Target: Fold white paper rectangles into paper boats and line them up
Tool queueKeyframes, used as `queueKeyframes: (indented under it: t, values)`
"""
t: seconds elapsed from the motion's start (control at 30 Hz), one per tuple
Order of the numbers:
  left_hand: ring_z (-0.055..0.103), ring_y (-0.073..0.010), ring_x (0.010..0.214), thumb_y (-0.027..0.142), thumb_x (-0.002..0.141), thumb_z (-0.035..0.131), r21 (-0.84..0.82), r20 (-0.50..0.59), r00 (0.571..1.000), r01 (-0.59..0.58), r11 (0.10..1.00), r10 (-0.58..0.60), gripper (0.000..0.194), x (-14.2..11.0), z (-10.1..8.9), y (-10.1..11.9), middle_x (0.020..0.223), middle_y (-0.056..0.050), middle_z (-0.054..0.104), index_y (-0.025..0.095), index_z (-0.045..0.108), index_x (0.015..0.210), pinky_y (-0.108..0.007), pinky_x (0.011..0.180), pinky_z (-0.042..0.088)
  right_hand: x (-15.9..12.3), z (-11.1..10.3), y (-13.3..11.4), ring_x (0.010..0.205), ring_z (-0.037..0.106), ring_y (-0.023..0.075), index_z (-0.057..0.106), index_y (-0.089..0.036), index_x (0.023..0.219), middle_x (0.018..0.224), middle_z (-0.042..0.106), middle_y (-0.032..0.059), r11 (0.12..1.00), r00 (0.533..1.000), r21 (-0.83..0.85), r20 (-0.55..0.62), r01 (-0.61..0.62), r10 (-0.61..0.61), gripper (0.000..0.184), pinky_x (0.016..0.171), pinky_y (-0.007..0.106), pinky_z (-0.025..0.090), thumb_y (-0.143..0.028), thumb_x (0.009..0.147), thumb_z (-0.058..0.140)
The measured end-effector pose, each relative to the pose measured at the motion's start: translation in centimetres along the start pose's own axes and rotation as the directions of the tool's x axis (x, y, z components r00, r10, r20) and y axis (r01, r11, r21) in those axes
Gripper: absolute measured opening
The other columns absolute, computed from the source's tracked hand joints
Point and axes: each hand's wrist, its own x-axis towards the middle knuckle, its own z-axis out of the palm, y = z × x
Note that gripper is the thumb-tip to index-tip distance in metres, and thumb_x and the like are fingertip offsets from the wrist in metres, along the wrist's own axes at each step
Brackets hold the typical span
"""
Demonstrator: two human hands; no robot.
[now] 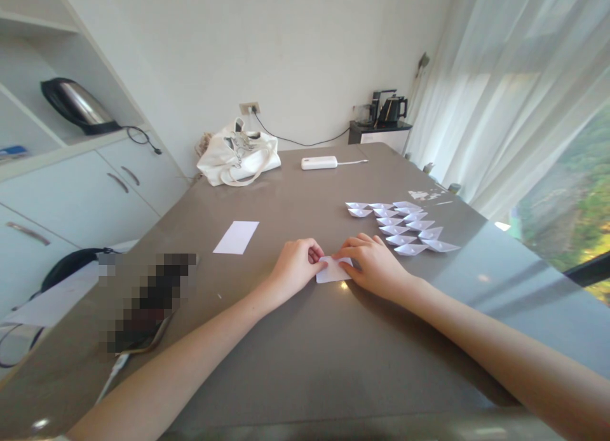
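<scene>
A small piece of white paper (pixel 333 273), apparently folded, lies on the table in front of me, between my two hands. My left hand (pixel 298 260) has its fingers curled in, with the thumb and fingertips at the paper's left upper edge. From the other side my right hand (pixel 374 263) grips the paper's right part, thumb below and fingers above. Several folded white paper boats (pixel 403 241) sit in rows beyond my right hand. To the left, apart from my hands, rests flat white paper (pixel 236 237).
A phone-like, partly pixelated device (pixel 147 314) with a white cable lies by my left forearm. Farther back are a white bag (pixel 238 155) and a white power strip or bank (pixel 319 163). Paper scraps (pixel 424 195) lie near the right edge, by the curtain (pixel 495 98).
</scene>
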Motion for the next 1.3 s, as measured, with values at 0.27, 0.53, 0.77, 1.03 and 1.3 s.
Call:
queueKeyframes:
  t: [0.27,0.53,0.77,1.03,1.3]
  values:
    - [0.065,-0.0158,0.070,0.026,0.079,0.062,0.025,0.137,0.978,-0.159,0.987,0.154,0.016,-0.1,-0.9,1.2,0.078,-0.005,0.072,0.015,0.073,0.080,-0.024,0.066,0.048,0.2,0.2,0.4,0.091,0.054,0.0208,0.071,-0.026,0.096,0.094,0.066,0.0034,0.997,0.999,0.062,0.019,-0.038,0.036,0.022,0.077,0.031,0.033,-0.020,0.084,0.054]
    - [0.069,-0.0178,0.081,0.018,0.076,0.065,-0.174,0.237,0.969,-0.033,0.984,0.074,0.014,0.6,-0.7,-0.4,0.087,-0.007,0.074,0.014,0.074,0.085,-0.025,0.078,0.052,0.2,0.0,0.3,0.090,0.053,0.0206,0.071,-0.028,0.097,0.092,0.065,0.0038,0.996,0.999,0.085,0.024,-0.041,0.039,0.023,0.078,0.031,0.033,-0.020,0.085,0.053]
    - [0.068,-0.0165,0.078,0.017,0.075,0.067,-0.101,0.234,0.967,-0.082,0.992,0.103,0.013,0.5,-0.3,-0.4,0.087,-0.006,0.074,0.015,0.075,0.085,-0.024,0.074,0.051,0.2,0.0,0.3,0.090,0.053,0.0200,0.069,-0.026,0.096,0.090,0.065,0.0030,0.996,0.999,0.078,0.017,-0.039,0.038,0.020,0.077,0.030,0.032,-0.020,0.085,0.053]
    - [0.068,-0.0157,0.077,0.014,0.076,0.065,-0.017,0.227,0.967,-0.114,0.993,0.115,0.013,0.3,-0.4,0.2,0.086,-0.005,0.073,0.016,0.075,0.085,-0.024,0.074,0.051,0.1,-0.1,0.0,0.087,0.052,0.0201,0.068,-0.028,0.098,0.088,0.064,0.0030,0.998,1.000,0.053,0.005,-0.021,0.021,0.021,0.073,0.030,0.029,-0.021,0.086,0.052]
    - [0.067,-0.0147,0.076,0.013,0.077,0.064,0.041,0.207,0.971,-0.131,0.991,0.119,0.015,0.2,-0.3,0.4,0.086,-0.005,0.073,0.016,0.075,0.087,-0.023,0.073,0.050,0.0,-0.1,0.0,0.089,0.052,0.0194,0.070,-0.031,0.097,0.089,0.063,0.0029,1.000,0.999,0.018,0.027,-0.025,0.025,0.023,0.072,0.030,0.028,-0.021,0.086,0.053]
